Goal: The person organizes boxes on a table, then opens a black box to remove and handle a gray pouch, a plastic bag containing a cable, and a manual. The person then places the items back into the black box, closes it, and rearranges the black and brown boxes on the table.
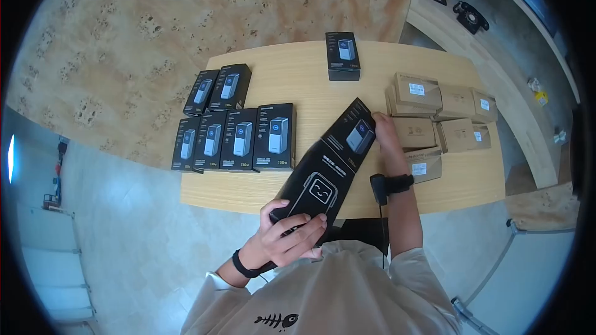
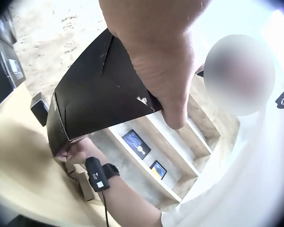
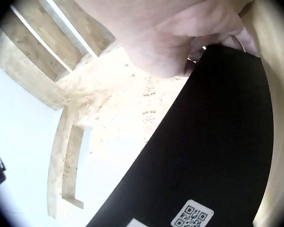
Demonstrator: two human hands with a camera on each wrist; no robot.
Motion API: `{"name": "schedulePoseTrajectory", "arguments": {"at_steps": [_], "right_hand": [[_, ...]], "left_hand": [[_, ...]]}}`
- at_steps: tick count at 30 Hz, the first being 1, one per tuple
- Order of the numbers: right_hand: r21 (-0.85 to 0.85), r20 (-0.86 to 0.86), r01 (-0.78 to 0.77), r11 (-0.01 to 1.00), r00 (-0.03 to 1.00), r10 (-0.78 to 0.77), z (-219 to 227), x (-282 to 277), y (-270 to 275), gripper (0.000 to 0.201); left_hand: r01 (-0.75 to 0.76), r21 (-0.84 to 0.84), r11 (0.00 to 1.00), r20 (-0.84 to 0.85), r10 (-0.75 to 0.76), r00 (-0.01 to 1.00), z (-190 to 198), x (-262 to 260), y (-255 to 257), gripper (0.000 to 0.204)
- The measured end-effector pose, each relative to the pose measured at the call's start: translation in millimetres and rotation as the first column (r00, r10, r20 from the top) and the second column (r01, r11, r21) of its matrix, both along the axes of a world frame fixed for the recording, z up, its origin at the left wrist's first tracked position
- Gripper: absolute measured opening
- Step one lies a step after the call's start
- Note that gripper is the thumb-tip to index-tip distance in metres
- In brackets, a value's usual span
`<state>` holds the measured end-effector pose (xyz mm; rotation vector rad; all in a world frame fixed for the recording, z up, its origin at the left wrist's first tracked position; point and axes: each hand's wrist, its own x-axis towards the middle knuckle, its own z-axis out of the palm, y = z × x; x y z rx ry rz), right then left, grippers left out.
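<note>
A large black box, with a smiling-face drawing on one side and a device picture on its top face, is held tilted over the table's front edge. My left hand grips its lower end, fingers spread over the side. At its upper right corner, my right hand holds the edge. The left wrist view shows the left hand over the box's plain black side. In the right wrist view the right hand is at the end of the box, which bears a QR label.
Several black boxes stand in two rows at the table's left. One black box stands at the back edge. Several brown cartons are stacked at the right, close beside my right forearm. A curved shelf holds a telephone.
</note>
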<state>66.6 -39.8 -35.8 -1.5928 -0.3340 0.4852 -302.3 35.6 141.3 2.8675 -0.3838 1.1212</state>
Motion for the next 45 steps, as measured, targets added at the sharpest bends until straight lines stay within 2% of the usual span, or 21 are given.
{"name": "schedulePoseTrajectory", "arguments": {"at_steps": [1, 2, 4, 5, 7, 8, 10, 14, 19, 24, 26, 30, 32, 33, 35, 39, 41, 42, 43, 45], "right_hand": [[0.128, -0.105, -0.009, 0.992, 0.994, 0.023, 2, -2, -2, 0.034], [0.125, -0.097, -0.015, 0.992, 0.995, 0.028, 3, -6, -1, 0.034], [0.203, -0.384, 0.081, 0.976, 0.923, 0.003, 8, -15, 2, 0.031], [0.196, -0.378, 0.073, 0.978, 0.926, 0.006, 6, -17, 0, 0.031], [0.33, -0.433, 0.091, 0.94, 0.899, 0.065, 7, -24, -2, 0.025], [0.326, -0.43, 0.082, 0.942, 0.9, 0.07, 7, -27, -3, 0.025], [0.252, -0.48, 0.137, 0.958, 0.877, 0.001, 35, -47, -3, 0.022], [0.259, -0.485, 0.131, 0.957, 0.875, 0.011, 49, -69, -1, 0.024], [0.447, -0.36, -0.044, 0.894, 0.905, 0.225, 36, -85, -1, 0.024], [0.426, -0.351, -0.059, 0.903, 0.909, 0.224, 45, -120, 5, 0.029], [0.439, -0.348, -0.063, 0.896, 0.908, 0.234, 60, -134, 5, 0.033], [0.497, -0.299, -0.075, 0.865, 0.92, 0.252, 56, -138, -2, 0.033], [0.432, -0.312, -0.01, 0.902, 0.937, 0.16, 50, -132, -6, 0.031], [0.432, -0.31, -0.014, 0.902, 0.937, 0.163, 49, -128, -7, 0.031], [0.293, -0.154, -0.03, 0.956, 0.985, 0.078, 47, -120, -9, 0.028], [0.203, -0.012, -0.001, 0.979, 1.0, 0.004, 42, -95, -14, 0.027], [0.103, 0.21, 0.082, 0.991, 0.972, -0.102, 41, -90, -16, 0.031], [0.103, 0.212, 0.079, 0.992, 0.972, -0.099, 42, -91, -15, 0.031], [0.026, 0.364, 0.099, 0.995, 0.926, -0.102, 42, -94, -13, 0.043], [-0.119, 0.632, 0.177, 0.977, 0.772, -0.063, 42, -104, -13, 0.069]], "left_hand": [[-0.006, -0.002, 1.0, 0.007, 0.006, 1.0, 0, 2, -1, 0.021], [0.066, 0.01, 0.998, 0.037, -0.066, 0.997, 0, 5, -4, 0.02], [0.15, 0.084, 0.985, 0.101, -0.158, 0.982, 1, 13, -11, 0.02], [0.143, 0.078, 0.987, 0.11, -0.151, 0.982, 1, 15, -12, 0.02], [0.151, 0.179, 0.972, 0.063, -0.164, 0.984, 0, 20, -13, 0.02], [0.142, 0.175, 0.974, 0.065, -0.155, 0.986, -2, 23, -14, 0.02], [0.124, 0.169, 0.978, 0.066, -0.137, 0.988, -5, 26, -13, 0.02], [0.08, 0.145, 0.986, 0.089, -0.093, 0.992, -15, 31, -13, 0.02], [0.025, 0.125, 0.992, 0.121, -0.041, 0.992, -28, 36, -9, 0.019], [-0.042, 0.149, 0.988, 0.186, 0.013, 0.982, -41, 42, -6, 0.02], [-0.112, 0.159, 0.981, 0.133, 0.091, 0.987, -43, 45, -4, 0.028], [-0.203, 0.111, 0.973, 0.007, 0.204, 0.979, -43, 50, -6, 0.039], [-0.212, 0.095, 0.973, 0.011, 0.212, 0.977, -54, 54, -7, 0.039], [-0.214, 0.078, 0.974, 0.014, 0.213, 0.977, -61, 57, -8, 0.039], [-0.227, 0.073, 0.971, 0.021, 0.226, 0.974, -81, 62, -14, 0.042], [-0.232, 0.081, 0.969, -0.059, 0.237, 0.97, -126, 75, -26, 0.056], [-0.225, 0.003, 0.974, -0.177, 0.222, 0.959, -140, 80, -30, 0.063], [-0.209, -0.1, 0.973, -0.252, 0.179, 0.951, -141, 81, -31, 0.069], [-0.21, -0.102, 0.972, -0.252, 0.179, 0.951, -142, 83, -30, 0.069], [-0.221, -0.254, 0.942, -0.327, 0.131, 0.936, -142, 88, -26, 0.063]]}}
